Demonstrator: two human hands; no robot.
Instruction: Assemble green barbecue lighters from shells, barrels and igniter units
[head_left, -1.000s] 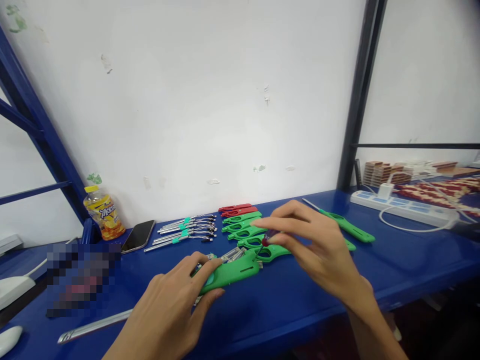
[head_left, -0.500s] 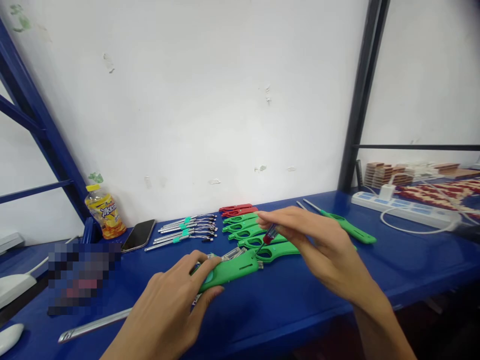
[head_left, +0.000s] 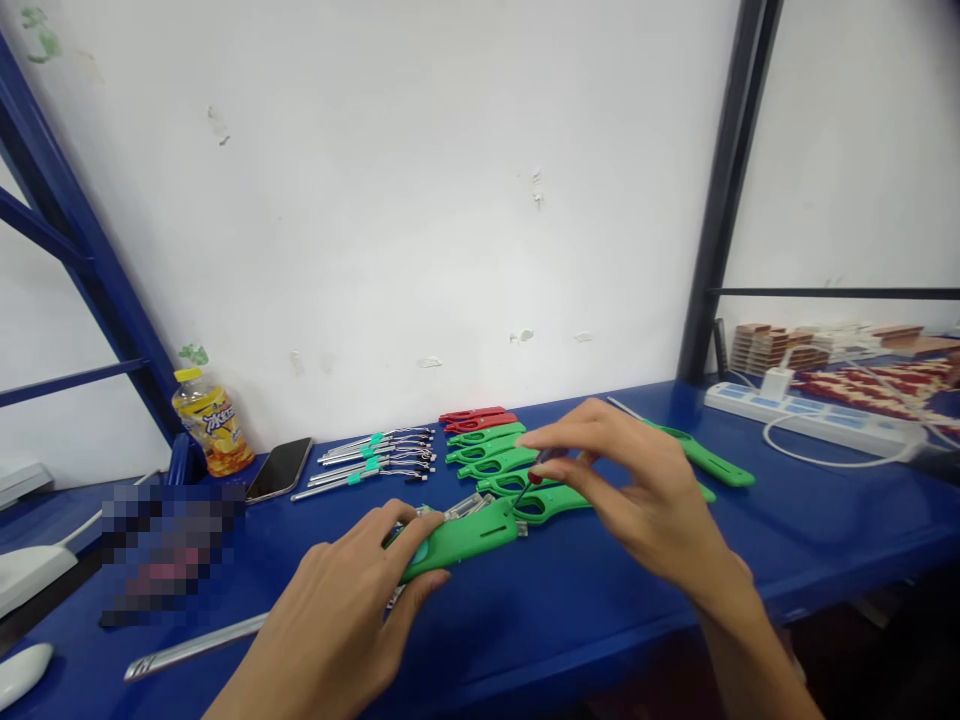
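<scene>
My left hand point(head_left: 349, 600) is closed around a green long-neck lighter point(head_left: 472, 533), holding it just above the table. Its flat handle end points right, with a dark slot along it, and a silver metal tube point(head_left: 199, 645) comes out on the left behind my hand. Between the thumb and fingers of my right hand point(head_left: 637, 490) is a small screwdriver point(head_left: 534, 477) with a dark red collar. Its shaft slants down to the lighter's right end, where the tip meets a small hole. My fingers cover most of the screwdriver's handle.
Green lighter bodies point(head_left: 555, 503) and red ones point(head_left: 480, 415) lie in a row behind. Metal tubes with wires point(head_left: 375, 455) lie left of them, near a phone point(head_left: 281, 470) and a drink bottle point(head_left: 214, 425). A power strip point(head_left: 814, 420) is at right.
My right fingers have shifted around the screwdriver's handle, and the hand is bent more closely over it. My left hand and the lighter stay nearly where they were.
</scene>
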